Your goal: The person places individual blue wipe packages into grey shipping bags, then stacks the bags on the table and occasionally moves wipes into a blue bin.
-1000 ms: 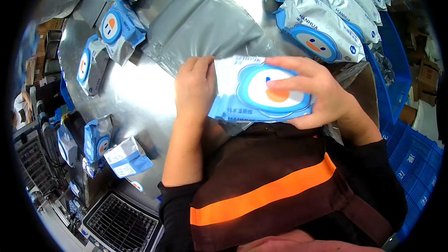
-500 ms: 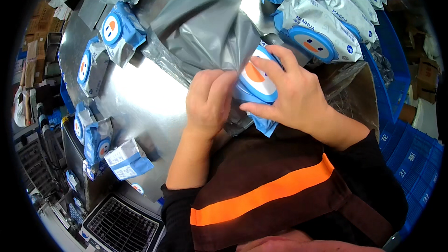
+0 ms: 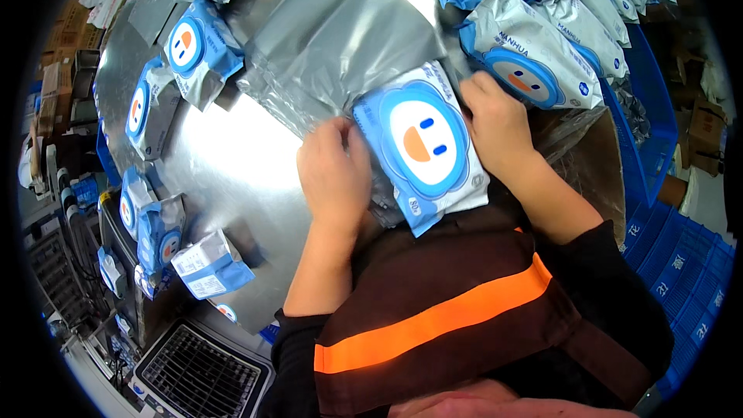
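Both hands, left hand (image 3: 334,174) and right hand (image 3: 495,120), grip the blue wipes pack (image 3: 422,147) at the mouth of the grey bag (image 3: 340,39) at 11 o'clock; the next move probably needs a push inside.

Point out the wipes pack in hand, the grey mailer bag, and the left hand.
wipes pack (image 3: 422,143), head view, its round blue face print
grey mailer bag (image 3: 340,31), head view, its flat upper panel
left hand (image 3: 334,174), head view, back of the hand

Bright overhead glare, fisheye-warped edges
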{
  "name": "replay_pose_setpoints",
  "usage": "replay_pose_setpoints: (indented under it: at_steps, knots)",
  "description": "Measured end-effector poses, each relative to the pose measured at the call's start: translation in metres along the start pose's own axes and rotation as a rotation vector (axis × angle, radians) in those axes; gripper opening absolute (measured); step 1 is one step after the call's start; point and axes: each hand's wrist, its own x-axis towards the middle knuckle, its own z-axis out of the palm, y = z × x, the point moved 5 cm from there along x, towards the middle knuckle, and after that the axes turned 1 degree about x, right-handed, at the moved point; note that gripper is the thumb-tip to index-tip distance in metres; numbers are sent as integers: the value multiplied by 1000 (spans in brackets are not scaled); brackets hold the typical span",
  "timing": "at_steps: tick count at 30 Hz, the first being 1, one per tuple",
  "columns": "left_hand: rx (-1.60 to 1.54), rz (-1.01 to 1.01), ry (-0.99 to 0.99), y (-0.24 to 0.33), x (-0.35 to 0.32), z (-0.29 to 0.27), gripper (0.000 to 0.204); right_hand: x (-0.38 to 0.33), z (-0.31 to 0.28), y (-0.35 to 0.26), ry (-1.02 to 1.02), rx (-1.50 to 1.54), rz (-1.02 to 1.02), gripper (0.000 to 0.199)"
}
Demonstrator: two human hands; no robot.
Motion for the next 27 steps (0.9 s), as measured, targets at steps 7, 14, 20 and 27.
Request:
replay_pose_setpoints:
  at_steps: [7,14,20,27]
  knots:
    - [-201,-175,-158,3,-1,3,46,-12,-2,11,-83,214,117,20]
    - [-168,101,-118,13,-30,-14,56,-26,0,21,-462,381,110,16]
    - [-261,162,-440,4,-82,-21,64,-48,5,8,-727,203,-166,14]
    - [-194,62,-328,2,-34,-30,65,-4,8,10,-406,300,46,13]
